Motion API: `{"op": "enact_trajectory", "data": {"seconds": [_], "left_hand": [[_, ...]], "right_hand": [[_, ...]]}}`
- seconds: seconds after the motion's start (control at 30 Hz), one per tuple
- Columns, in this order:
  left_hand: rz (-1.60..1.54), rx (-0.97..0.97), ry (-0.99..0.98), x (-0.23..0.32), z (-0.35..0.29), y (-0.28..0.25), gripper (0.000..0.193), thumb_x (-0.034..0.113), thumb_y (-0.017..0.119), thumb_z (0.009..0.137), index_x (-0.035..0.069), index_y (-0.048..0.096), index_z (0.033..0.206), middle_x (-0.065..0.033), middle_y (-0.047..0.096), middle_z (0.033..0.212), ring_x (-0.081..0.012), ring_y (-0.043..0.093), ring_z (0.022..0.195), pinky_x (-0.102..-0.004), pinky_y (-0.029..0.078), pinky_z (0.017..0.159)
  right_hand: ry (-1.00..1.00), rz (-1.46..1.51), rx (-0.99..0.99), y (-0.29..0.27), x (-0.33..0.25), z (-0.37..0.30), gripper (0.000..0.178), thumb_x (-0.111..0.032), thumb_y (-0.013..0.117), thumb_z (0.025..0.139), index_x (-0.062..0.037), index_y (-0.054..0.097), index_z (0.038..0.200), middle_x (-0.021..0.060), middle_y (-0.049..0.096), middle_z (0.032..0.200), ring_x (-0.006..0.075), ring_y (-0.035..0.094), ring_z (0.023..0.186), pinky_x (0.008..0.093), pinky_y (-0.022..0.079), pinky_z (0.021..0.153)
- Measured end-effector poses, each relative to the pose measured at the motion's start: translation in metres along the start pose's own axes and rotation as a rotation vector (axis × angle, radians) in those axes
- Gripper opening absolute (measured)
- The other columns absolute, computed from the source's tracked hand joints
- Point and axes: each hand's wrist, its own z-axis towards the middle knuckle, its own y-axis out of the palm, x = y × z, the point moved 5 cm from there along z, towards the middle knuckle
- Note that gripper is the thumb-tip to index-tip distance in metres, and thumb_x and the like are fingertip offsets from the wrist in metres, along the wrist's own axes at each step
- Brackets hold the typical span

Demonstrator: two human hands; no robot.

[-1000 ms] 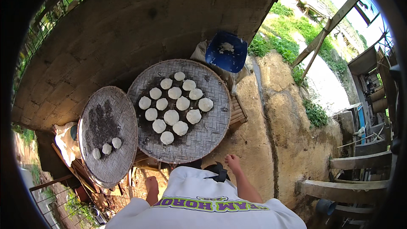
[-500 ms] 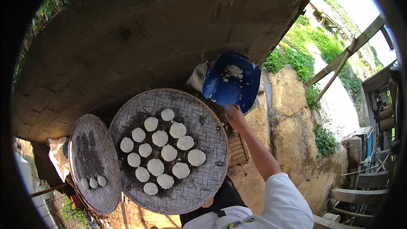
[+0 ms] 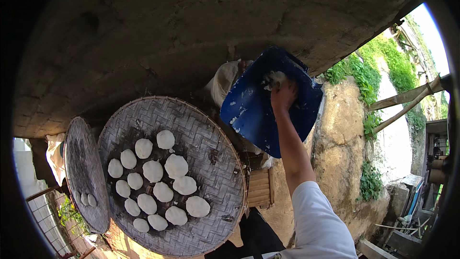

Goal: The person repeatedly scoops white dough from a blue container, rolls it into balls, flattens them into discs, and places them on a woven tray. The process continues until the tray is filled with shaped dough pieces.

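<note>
My right hand (image 3: 284,95) is down inside a blue plastic bin (image 3: 254,117). Its fingers are curled against a lump of white, dough-like mass (image 3: 274,77), and their tips are partly hidden. White smears and crumbs cling to the bin's inner wall. To the lower left lies a large round woven bamboo tray (image 3: 218,163), bearing several flattened white balls (image 3: 153,171) set apart from one another. My left hand is out of sight.
A second woven tray (image 3: 81,163) sits tilted at the far left, with a few small white balls (image 3: 88,199) on it. A pale sack (image 3: 224,82) rests beside the bin. Behind rises a dark wall (image 3: 143,43); wooden slats (image 3: 259,188) show below the bin.
My right hand has gone from the bin's near edge down into it, onto the white mass. The view has shifted, so the trays appear farther left and the bin larger.
</note>
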Motion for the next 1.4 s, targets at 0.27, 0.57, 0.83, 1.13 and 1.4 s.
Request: {"op": "enact_trajectory", "data": {"seconds": [0.27,0.57,0.83,1.13,1.4], "left_hand": [[0.034,0.023,-0.006,0.020,-0.054,0.021,0.023,0.024,0.058,0.100,0.006,0.059,0.114,-0.0100,0.059,0.108,-0.0238,0.056,0.094,-0.0374,0.049,0.080],[0.077,0.074,0.149,0.058,-0.113,0.018,0.028,0.028,0.058,0.102,0.004,0.060,0.116,-0.0125,0.061,0.113,-0.0267,0.058,0.100,-0.0398,0.051,0.086],[-0.278,-0.188,1.289,0.415,-0.135,0.121,0.024,0.004,0.065,0.086,0.001,0.056,0.108,-0.0151,0.058,0.107,-0.0269,0.058,0.095,-0.0372,0.049,0.082],[-0.074,-0.420,1.519,0.692,-0.175,0.292,0.041,0.002,0.056,0.097,0.002,0.055,0.138,-0.0242,0.060,0.134,-0.0435,0.060,0.121,-0.0471,0.052,0.097],[-0.198,-0.413,1.501,0.694,-0.155,0.308,0.037,-0.006,0.054,0.093,0.000,0.065,0.127,-0.0252,0.068,0.119,-0.0429,0.066,0.108,-0.0450,0.053,0.092]], "right_hand": [[-0.045,0.247,-0.127,0.014,-0.005,0.008,0.064,-0.036,0.070,0.085,-0.0010,0.055,0.137,0.0285,0.057,0.131,0.0466,0.050,0.126,0.0534,0.038,0.108],[-0.015,0.343,-0.081,0.006,-0.011,0.018,0.061,-0.035,0.073,0.083,0.0012,0.059,0.130,0.0283,0.060,0.126,0.0475,0.055,0.120,0.0535,0.043,0.105],[0.198,0.205,-0.092,-0.002,0.004,0.000,0.066,-0.039,0.064,0.089,0.0079,0.055,0.134,0.0331,0.058,0.130,0.0488,0.055,0.121,0.0527,0.042,0.106],[0.229,0.672,-0.083,0.013,-0.013,-0.012,0.066,-0.027,0.065,0.089,0.0099,0.047,0.140,0.0349,0.052,0.137,0.0501,0.049,0.128,0.0493,0.036,0.113],[-0.071,0.580,-0.159,0.013,-0.023,0.012,0.065,-0.019,0.068,0.084,0.0087,0.049,0.139,0.0339,0.051,0.138,0.0494,0.049,0.130,0.0489,0.038,0.112]]}}
